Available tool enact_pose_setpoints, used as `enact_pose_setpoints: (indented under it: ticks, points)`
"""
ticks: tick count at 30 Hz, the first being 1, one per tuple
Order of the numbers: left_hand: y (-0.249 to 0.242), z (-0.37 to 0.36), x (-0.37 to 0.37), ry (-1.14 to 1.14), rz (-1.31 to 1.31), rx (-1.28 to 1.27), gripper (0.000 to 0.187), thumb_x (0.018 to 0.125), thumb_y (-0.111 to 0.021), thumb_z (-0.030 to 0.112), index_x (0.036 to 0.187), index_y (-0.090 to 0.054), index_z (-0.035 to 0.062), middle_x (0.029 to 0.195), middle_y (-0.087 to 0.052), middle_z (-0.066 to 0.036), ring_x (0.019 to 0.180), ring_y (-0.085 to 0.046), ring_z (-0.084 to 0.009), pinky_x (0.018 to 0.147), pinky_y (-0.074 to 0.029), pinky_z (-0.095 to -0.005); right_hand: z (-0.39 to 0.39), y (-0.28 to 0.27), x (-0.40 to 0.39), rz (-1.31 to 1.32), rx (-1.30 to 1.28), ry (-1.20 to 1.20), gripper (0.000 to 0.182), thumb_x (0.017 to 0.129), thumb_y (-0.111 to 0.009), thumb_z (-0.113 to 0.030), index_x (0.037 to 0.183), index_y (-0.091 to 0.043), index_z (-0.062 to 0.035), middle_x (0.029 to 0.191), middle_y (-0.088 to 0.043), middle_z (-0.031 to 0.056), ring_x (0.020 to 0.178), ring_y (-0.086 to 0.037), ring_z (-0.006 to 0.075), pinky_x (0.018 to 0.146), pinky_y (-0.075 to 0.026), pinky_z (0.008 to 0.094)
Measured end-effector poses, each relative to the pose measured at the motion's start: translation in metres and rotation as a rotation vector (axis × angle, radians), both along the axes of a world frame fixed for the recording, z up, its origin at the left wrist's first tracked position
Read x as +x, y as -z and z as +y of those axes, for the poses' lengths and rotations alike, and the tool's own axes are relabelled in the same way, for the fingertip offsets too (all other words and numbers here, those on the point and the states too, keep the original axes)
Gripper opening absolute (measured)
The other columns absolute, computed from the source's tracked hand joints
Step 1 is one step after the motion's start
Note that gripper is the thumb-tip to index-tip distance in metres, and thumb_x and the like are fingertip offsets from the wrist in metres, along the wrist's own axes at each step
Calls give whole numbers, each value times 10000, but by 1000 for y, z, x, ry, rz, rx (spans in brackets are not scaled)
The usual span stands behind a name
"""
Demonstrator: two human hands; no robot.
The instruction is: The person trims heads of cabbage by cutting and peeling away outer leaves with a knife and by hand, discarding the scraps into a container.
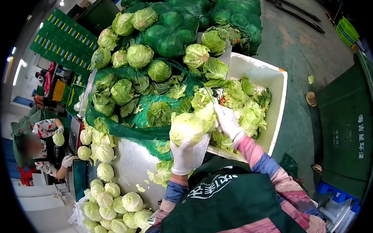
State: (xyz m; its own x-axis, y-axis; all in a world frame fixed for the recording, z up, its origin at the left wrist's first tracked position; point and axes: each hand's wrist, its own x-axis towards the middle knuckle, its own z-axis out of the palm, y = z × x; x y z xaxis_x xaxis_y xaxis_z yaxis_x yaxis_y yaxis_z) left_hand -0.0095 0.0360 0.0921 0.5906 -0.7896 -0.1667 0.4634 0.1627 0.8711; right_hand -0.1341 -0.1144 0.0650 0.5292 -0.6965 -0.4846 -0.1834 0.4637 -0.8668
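My left hand (182,158), in a white glove, holds a pale green cabbage (186,129) from below, fingers curled round its underside. Close on the right, my gloved right hand (228,122) is closed on a knife (210,93); its thin blade points away from me, and its handle is hidden in the fist. Between the cabbage and that hand, an outer leaf (206,116) stands away from the head. Just beyond the right hand, trimmed leaves (248,110) fill much of a white foam box (279,101).
Untrimmed cabbages (140,56) lie on an open green net (142,136) over the metal table (132,159). Bare cabbages (115,205) are piled at lower left. Full net sacks (171,26) stand behind. A large green bin (344,119) is at right. Another person (47,142) holds a cabbage at left.
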Motion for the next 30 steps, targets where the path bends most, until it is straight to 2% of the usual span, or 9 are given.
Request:
enact_pose_setpoints:
  ticks: [4, 7, 11, 12, 16, 21, 23, 26, 30]
  points:
    - [-7, 2, 17, 133, 315, -146, 738, 779, -659, 198, 1405, -310, 23, 1364, -433, -187, 1255, -464, -310, 1055, -383, -520, -26, 83, -18, 400, -448, 28, 556, 926, -552, -409, 1382, -472, -101, 642, -625, 62, 579, -613, 162, 587, -494, 289]
    - [-11, 1, 20, 129, 368, -161, 780, 780, -674, 255, 1418, -290, 23, 1354, -447, -199, 1240, -487, -325, 1049, -402, -521, 2, -19, -9, 120, -435, -41, 734, 887, -633, -366, 1481, -291, -103, 774, -644, 81, 545, -570, 138, 535, -469, 276]
    - [10, -4, 25, 236, 102, -15, 809, 769, -730, 215, 1420, -285, 36, 1310, -481, -143, 1165, -538, -269, 998, -460, -403, 33, -59, 8, 83, -1092, -217, 920, 769, -747, -343, 1506, -231, -153, 1057, -602, 175, 741, -644, 235, 643, -526, 331]
    - [16, -2, 25, 240, 16, 32, 820, 761, -740, 198, 1422, -283, 34, 1301, -485, -135, 1160, -536, -254, 993, -459, -393, 39, -69, 11, 123, -1140, -165, 700, 779, -735, -287, 1386, -437, -105, 975, -612, 137, 711, -642, 265, 631, -532, 340]
    - [20, 6, 29, 290, -98, 69, 878, 718, -769, 181, 1428, -275, 32, 1288, -492, -121, 1158, -528, -224, 1001, -441, -359, 25, -11, 20, 124, -1303, -71, 194, 842, -629, -265, 861, -550, -89, 745, -547, 72, 612, -607, 240, 519, -494, 345]
    - [0, 11, 23, 247, 164, -53, 846, 707, -741, 208, 1402, -306, 2, 1350, -447, -151, 1236, -485, -272, 1028, -427, -422, -19, 46, -8, 498, -779, -168, 280, 879, -628, -326, 903, -611, -47, 746, -646, 184, 711, -641, 359, 636, -514, 443]
    - [4, 7, 26, 243, 169, -48, 826, 736, -707, 244, 1411, -297, 3, 1374, -429, -169, 1249, -476, -289, 1035, -421, -453, 3, 28, 2, 109, -694, 32, 411, 885, -638, -373, 1119, -627, -35, 657, -638, 66, 577, -613, 211, 571, -495, 347]
    - [8, 2, 24, 337, 281, -108, 805, 851, -561, 521, 1431, -290, 34, 1403, -413, -189, 1281, -442, -328, 1086, -345, -497, 16, -28, 2, -38, 21, -271, 518, 895, -641, -391, 1261, -567, -33, 761, -642, 43, 668, -592, 135, 646, -495, 273]
    - [4, -1, 31, 430, 341, 206, 717, 930, -406, 616, 1440, -315, 121, 1444, -389, -112, 1300, -418, -311, 1061, -351, -521, 32, -24, 9, -206, -426, -138, 540, 868, -690, -332, 1301, -544, -44, 1041, -669, 98, 923, -626, 132, 840, -492, 265]
